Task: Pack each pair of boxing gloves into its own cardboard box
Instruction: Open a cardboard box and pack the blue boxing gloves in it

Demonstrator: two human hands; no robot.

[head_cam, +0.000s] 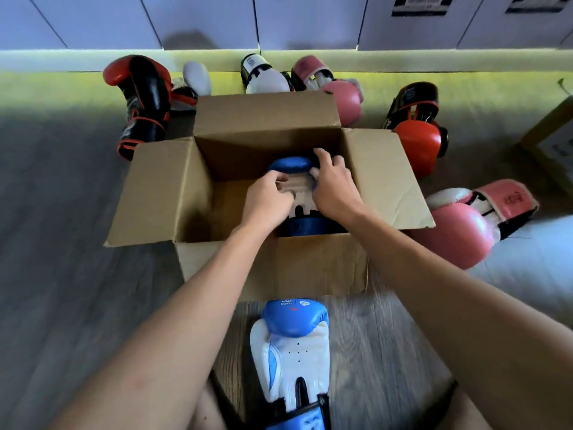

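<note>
Head view: an open cardboard box [155,187] stands on the floor [62,212]. Inside it, the left hand [266,198] grips a blue-and-white glove [290,166] with curled fingers; the right hand [336,189] clasps the glove's other side. A pink glove [455,234] lies further right.

An open cardboard box [269,268] stands on the floor [62,274], centre. A boxing glove [290,165] lies inside it, toward the right, with the left hand [266,197] and right hand [335,187] gripping it from either side. A second glove [291,346] lies just before the box. Behind the box, a row of gloves [266,79] lines the wall [201,20]. Right of the box lie a far glove [415,131] and a near glove [465,225]. A spare box [552,141] sits at the right edge.
</note>
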